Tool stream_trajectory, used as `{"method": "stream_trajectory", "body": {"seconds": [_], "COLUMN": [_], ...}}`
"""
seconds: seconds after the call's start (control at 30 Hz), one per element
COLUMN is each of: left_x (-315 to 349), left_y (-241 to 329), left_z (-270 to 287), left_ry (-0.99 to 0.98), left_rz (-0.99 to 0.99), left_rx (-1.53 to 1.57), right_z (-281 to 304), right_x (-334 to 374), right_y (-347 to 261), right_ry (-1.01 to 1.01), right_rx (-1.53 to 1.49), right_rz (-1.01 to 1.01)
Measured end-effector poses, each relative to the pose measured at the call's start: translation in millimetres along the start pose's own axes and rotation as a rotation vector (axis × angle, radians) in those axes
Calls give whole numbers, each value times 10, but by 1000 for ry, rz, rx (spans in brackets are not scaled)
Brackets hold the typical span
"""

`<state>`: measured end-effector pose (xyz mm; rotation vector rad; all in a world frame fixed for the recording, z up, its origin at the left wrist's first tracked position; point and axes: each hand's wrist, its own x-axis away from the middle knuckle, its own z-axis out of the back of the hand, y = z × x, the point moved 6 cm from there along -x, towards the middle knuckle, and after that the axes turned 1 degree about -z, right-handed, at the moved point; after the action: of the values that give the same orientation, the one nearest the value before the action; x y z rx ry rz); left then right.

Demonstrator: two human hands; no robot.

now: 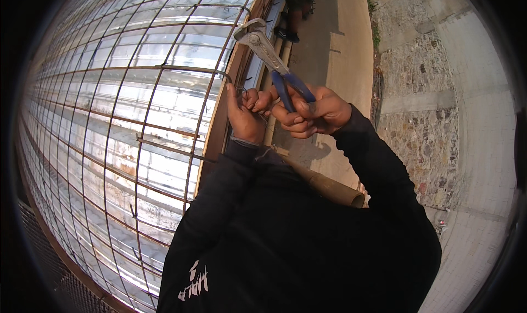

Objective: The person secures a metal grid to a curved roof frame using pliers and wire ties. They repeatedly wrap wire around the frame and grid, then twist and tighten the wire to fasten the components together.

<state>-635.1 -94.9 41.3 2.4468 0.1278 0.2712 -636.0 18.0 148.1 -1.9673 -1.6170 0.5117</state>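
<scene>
My right hand (315, 113) is wrapped round the blue handles of end-cutting nippers (269, 54). Their worn metal jaws point up and to the left, over the edge of the bar grid. Close beside it, my left hand (245, 118) has its thumb raised and its fingers curled around thin wire (243, 89), only partly visible. The fingertips of both hands almost meet. Just above the left thumb, a hooked rebar end (224, 75) bends over the wooden edge board (215, 131).
A rebar grid (132, 68) spreads over shiny metal decking (181, 102) on the left. A tan pipe (329, 188) lies below my right forearm. Beyond the edge are a concrete strip (318, 55) and a stone-faced wall (420, 126). Another person (299, 8) is at the top.
</scene>
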Motion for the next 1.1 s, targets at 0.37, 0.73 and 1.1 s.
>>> {"method": "stream_trajectory", "body": {"seconds": [0.37, 0.73, 1.1], "left_x": [248, 1023, 2394], "left_y": [-1557, 203, 1843], "left_z": [1025, -145, 782], "left_ry": [-580, -377, 437], "left_rz": [23, 161, -772], "left_rx": [-1564, -1329, -867], "right_z": [-331, 177, 2332], "right_x": [-1048, -789, -152], "right_y": [-5, -101, 573], "right_ry": [367, 447, 1055], "right_rx": [570, 555, 482], "right_rz": [308, 616, -92]}}
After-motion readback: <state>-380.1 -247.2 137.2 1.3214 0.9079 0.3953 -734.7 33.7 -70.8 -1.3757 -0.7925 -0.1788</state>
